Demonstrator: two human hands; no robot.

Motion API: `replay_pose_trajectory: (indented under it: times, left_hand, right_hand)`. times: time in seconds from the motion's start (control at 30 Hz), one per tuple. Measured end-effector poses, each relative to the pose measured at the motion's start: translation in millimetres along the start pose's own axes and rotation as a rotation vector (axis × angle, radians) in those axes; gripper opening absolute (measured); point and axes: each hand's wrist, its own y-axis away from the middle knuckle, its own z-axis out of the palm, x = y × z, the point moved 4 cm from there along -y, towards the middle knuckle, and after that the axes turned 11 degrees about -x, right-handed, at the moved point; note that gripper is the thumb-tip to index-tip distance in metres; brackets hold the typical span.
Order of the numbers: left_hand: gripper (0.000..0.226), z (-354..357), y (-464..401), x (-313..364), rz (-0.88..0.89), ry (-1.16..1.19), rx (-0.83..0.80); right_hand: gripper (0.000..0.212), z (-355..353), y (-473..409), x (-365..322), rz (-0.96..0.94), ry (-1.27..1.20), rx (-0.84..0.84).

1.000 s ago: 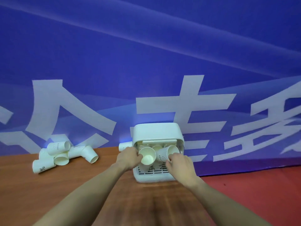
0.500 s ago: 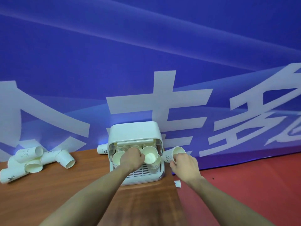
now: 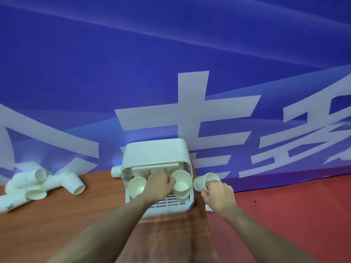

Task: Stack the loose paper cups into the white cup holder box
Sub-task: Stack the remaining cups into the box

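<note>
The white cup holder box (image 3: 155, 152) stands open-fronted at the far edge of the wooden table, with paper cups stacked inside. My left hand (image 3: 160, 186) reaches into the box and grips the rim of a cup stack (image 3: 181, 184) on its right side. Another stack (image 3: 135, 186) sits at the box's left. To the right of the box, my right hand (image 3: 218, 194) holds one paper cup (image 3: 205, 182) tilted in the air. A heap of loose paper cups (image 3: 43, 184) lies on the table at far left.
One more cup (image 3: 116, 170) lies behind the box's left side. The wooden table (image 3: 76, 221) ends just right of the box, above red floor (image 3: 294, 215). A small white scrap (image 3: 208, 207) lies by the table's edge. A blue banner wall (image 3: 171, 73) rises directly behind.
My right hand pulled its cup out of the box to the right and holds it there. The left hand stayed on the stack inside. The view shifted right.
</note>
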Motion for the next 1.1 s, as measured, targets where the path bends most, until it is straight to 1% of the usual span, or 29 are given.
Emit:
replay_pose_trajectory:
  times: [0.17,0.27,0.4,0.5,0.6,0.7,0.83,0.93,1.0,1.1]
  left_hand:
    - [0.042,4,2,1,0.027,0.023,0.016]
    - [0.039,9,1,-1,-0.023,-0.032,-0.046]
    - [0.036,13,-3,-8,-0.114,-0.074,-0.062]
    - [0.035,16,-4,-14,-0.143,-0.087,-0.041]
    - [0.041,19,-6,-17,-0.173,-0.118,-0.111]
    - [0.049,21,-6,-19,-0.204,-0.125,-0.149]
    - [0.044,11,1,-15,-0.203,-0.132,-0.140]
    - [0.038,0,11,-13,-0.187,-0.123,-0.113]
    - [0.038,-5,18,-14,-0.181,-0.120,-0.088]
    - [0.040,-10,29,-17,-0.190,-0.136,-0.060]
  right_hand:
    - [0.040,8,-1,-3,-0.003,0.018,-0.028]
    - [0.038,11,2,-2,0.006,0.011,-0.026]
    - [0.024,12,3,-2,0.002,-0.010,-0.015]
    - [0.023,10,5,-2,0.001,-0.007,-0.008]
    - [0.023,7,7,-2,0.005,-0.006,0.002]
    - [0.024,4,9,-3,0.010,0.008,0.012]
    - [0.036,-7,17,-9,0.003,0.019,0.022]
    - [0.032,-17,25,-17,-0.035,0.025,0.056]
    - [0.025,-22,31,-25,-0.084,-0.001,0.093]
    - [0.020,-27,39,-41,-0.183,0.023,0.137]
